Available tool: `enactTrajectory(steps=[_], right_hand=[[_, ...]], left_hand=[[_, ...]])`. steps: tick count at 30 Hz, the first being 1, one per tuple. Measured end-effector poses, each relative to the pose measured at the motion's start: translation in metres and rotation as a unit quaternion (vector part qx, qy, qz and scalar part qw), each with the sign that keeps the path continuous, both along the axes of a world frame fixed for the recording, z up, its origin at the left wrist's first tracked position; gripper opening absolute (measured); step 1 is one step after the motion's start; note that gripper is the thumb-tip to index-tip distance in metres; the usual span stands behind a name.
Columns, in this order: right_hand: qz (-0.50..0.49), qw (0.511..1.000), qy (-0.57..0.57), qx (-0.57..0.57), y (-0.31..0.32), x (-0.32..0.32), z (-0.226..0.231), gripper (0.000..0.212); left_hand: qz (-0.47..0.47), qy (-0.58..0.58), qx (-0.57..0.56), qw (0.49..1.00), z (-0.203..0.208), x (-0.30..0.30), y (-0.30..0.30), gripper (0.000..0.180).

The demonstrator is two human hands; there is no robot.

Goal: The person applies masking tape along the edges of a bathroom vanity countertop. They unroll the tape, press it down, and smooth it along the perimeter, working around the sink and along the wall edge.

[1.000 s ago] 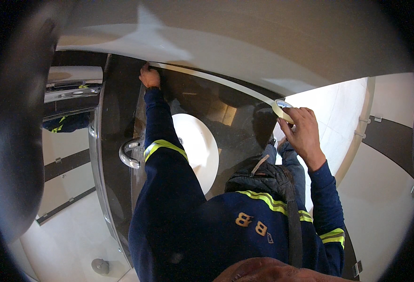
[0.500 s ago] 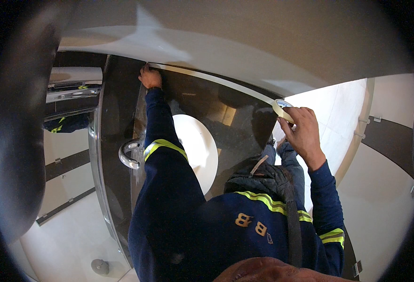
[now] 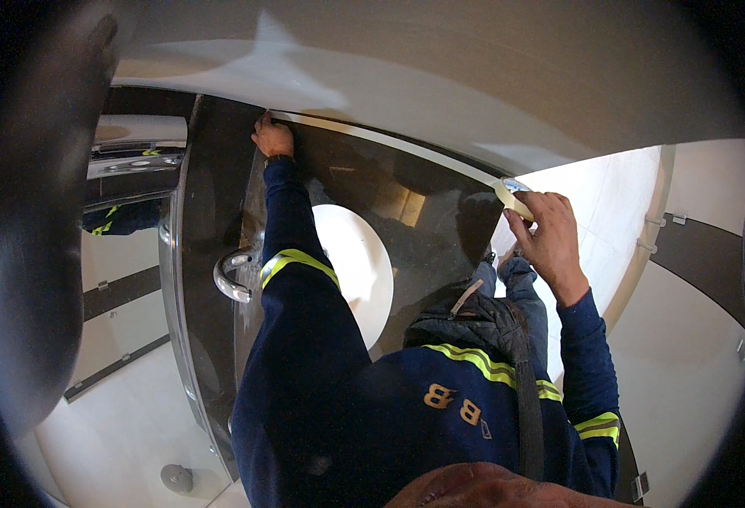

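Observation:
A pale strip of masking tape (image 3: 389, 149) stretches along the far edge of a dark, glossy countertop (image 3: 347, 190), where it meets the wall. At the strip's left end, my left hand (image 3: 273, 139) has its fingers closed and pressed down by the back corner. My right hand (image 3: 550, 233) pinches the roll of masking tape (image 3: 506, 198) between thumb and fingers at the counter's right end. The strip runs from that roll, pulled straight between my two hands. My left arm reaches past a round white basin (image 3: 360, 267), covering part of it.
A curved chrome faucet (image 3: 233, 278) stands left of my left forearm. Further left is a chrome-framed mirror (image 3: 173, 288). The light wall (image 3: 491, 93) rises behind the counter. Pale floor (image 3: 597, 195) lies to the right, beside white panels (image 3: 686, 339) with a dark band.
The tape roll and my right hand have shifted very slightly to the right. My left hand stays at the back corner, nearly unmoved.

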State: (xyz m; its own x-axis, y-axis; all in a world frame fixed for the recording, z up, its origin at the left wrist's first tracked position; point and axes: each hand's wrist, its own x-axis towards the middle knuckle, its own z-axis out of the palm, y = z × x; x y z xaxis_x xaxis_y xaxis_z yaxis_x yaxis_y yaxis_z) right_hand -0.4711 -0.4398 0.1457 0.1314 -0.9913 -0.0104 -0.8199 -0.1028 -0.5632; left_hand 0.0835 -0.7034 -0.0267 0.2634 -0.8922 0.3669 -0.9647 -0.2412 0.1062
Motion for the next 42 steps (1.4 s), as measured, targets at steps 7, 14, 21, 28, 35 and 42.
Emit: enactTrajectory(steps=[7, 14, 21, 28, 35, 42], right_hand=[[0.035, 0.988, -0.091, -0.12, -0.009, -0.007, -0.013, 0.029], [-0.021, 0.997, -0.034, 0.058, 0.003, -0.026, -0.039, 0.035], [-0.038, 0.995, 0.042, 0.079, -0.012, -0.027, -0.043, 0.038], [-0.057, 0.992, 0.071, 0.09, -0.021, -0.032, -0.078, 0.038], [-0.05, 0.991, 0.074, 0.097, -0.024, -0.035, -0.083, 0.039], [-0.043, 0.987, 0.103, 0.115, -0.023, -0.036, -0.083, 0.039]], left_hand=[[0.106, -0.26, 0.136, 0.95, 0.024, 0.086, -0.019, 0.05], [0.049, -0.1, 0.225, 0.968, 0.005, 0.024, -0.015, 0.062], [0.017, -0.075, 0.269, 0.96, 0.021, 0.047, -0.026, 0.066], [-0.002, -0.012, 0.272, 0.962, 0.023, 0.042, -0.022, 0.067], [0.022, 0.002, 0.26, 0.965, 0.021, 0.042, -0.023, 0.067], [0.018, 0.011, 0.26, 0.965, 0.017, 0.044, -0.023, 0.068]])
